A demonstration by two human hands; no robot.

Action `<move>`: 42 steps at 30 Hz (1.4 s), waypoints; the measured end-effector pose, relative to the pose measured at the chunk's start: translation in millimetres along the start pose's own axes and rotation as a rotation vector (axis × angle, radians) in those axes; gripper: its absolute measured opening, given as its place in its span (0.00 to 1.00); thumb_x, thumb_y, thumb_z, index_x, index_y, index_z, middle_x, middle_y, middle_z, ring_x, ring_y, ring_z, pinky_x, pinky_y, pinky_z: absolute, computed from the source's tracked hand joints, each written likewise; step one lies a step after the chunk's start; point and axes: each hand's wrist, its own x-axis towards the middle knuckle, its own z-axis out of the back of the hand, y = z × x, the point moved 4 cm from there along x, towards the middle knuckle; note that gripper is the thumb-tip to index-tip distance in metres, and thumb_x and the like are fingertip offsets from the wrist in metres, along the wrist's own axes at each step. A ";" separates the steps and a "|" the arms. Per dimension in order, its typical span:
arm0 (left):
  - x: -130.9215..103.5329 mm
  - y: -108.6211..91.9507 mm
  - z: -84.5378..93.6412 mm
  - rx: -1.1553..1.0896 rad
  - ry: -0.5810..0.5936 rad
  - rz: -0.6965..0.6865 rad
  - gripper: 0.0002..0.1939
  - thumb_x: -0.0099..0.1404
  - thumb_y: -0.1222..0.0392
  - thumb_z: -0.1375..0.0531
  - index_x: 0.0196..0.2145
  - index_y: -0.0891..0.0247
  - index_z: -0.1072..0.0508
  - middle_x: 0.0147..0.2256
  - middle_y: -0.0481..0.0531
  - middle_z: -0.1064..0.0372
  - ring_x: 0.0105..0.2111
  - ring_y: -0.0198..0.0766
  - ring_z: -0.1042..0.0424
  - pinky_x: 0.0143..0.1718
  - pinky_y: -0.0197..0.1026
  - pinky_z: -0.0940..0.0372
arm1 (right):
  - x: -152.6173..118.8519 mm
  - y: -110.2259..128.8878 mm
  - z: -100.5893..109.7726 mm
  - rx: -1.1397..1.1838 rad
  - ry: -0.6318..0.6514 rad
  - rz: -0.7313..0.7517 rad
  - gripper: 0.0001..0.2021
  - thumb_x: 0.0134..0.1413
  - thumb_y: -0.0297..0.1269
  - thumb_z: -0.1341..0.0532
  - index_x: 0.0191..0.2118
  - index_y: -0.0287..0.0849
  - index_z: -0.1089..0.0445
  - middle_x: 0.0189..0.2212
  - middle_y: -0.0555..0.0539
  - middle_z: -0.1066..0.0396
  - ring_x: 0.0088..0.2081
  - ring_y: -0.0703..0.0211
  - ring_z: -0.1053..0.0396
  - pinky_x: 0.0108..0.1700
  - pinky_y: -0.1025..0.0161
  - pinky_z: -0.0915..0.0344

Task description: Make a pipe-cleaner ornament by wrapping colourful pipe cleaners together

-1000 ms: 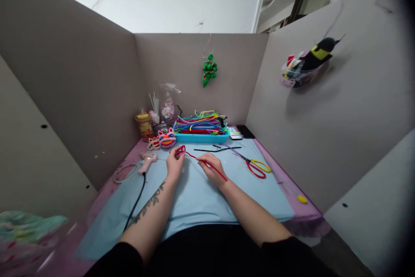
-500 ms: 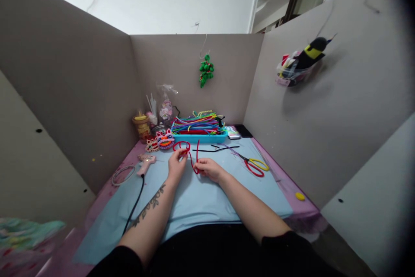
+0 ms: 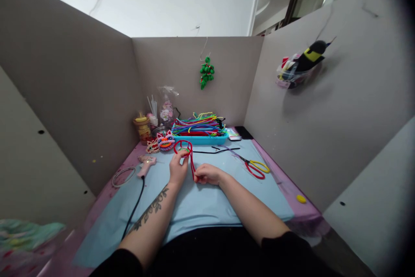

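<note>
A round frame of red pipe cleaner (image 3: 183, 142) stands above the blue cloth, with a bit of green inside its ring. My left hand (image 3: 178, 168) is closed on the near side of this frame. From there a doubled red strand (image 3: 192, 163) runs down to my right hand (image 3: 207, 174), whose fingers pinch its lower end. Just beyond the ring sits a pink and orange lion-head figure (image 3: 166, 141) with blue details. Black pipe cleaners (image 3: 215, 151) lie on the cloth behind my right hand.
A blue tray (image 3: 201, 140) heaped with coloured pipe cleaners stands at the back. Scissors (image 3: 253, 167) with red and yellow handles lie at right. A pink glue gun (image 3: 147, 166) with its black cord rests at left. Grey panels (image 3: 233, 82) enclose the table.
My right hand has moved slightly down, drawing the red strand into a narrow, nearly straight double line. The ring in my left hand has turned, so its opening shows more.
</note>
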 end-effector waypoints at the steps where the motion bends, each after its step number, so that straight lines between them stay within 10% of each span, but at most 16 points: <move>1: -0.2 -1.6 -0.1 0.010 0.002 -0.012 0.07 0.60 0.64 0.44 0.37 0.61 0.28 0.38 0.54 0.28 0.42 0.41 0.30 0.47 0.46 0.37 | -0.4 0.5 -0.4 -0.003 0.005 0.001 0.10 0.39 0.36 0.40 0.21 0.32 0.28 0.13 0.50 0.36 0.15 0.70 0.43 0.17 0.70 0.50; 17: -5.5 -10.8 -6.0 0.005 0.105 -0.096 0.09 0.61 0.65 0.46 0.35 0.58 0.26 0.42 0.55 0.29 0.47 0.41 0.32 0.51 0.48 0.38 | 5.8 3.5 -6.4 0.384 -0.067 0.145 0.09 0.41 0.37 0.35 0.25 0.35 0.29 0.22 0.49 0.30 0.24 0.68 0.35 0.28 0.70 0.39; 24: -6.3 -13.4 -8.9 -0.031 0.188 -0.069 0.10 0.59 0.65 0.45 0.35 0.58 0.25 0.37 0.54 0.27 0.41 0.40 0.29 0.45 0.45 0.35 | 11.4 3.9 6.3 0.345 -0.365 0.260 0.20 0.37 0.51 0.34 0.26 0.39 0.37 0.16 0.56 0.39 0.17 0.72 0.45 0.19 0.72 0.51; 35: -7.4 17.7 -24.9 -0.583 0.166 0.567 0.18 0.48 0.56 0.34 0.36 0.65 0.30 0.33 0.54 0.27 0.33 0.39 0.27 0.38 0.43 0.34 | 1.8 9.1 39.5 0.312 -0.770 0.360 0.22 0.39 0.59 0.40 0.25 0.42 0.40 0.15 0.57 0.46 0.16 0.71 0.52 0.17 0.70 0.58; 42: -6.1 30.1 -21.2 -0.576 0.046 0.621 0.20 0.46 0.56 0.33 0.35 0.66 0.32 0.32 0.53 0.28 0.31 0.37 0.28 0.36 0.41 0.35 | -18.2 26.0 40.8 0.068 -0.825 0.567 0.19 0.48 0.54 0.45 0.32 0.41 0.33 0.25 0.51 0.37 0.23 0.67 0.43 0.23 0.69 0.49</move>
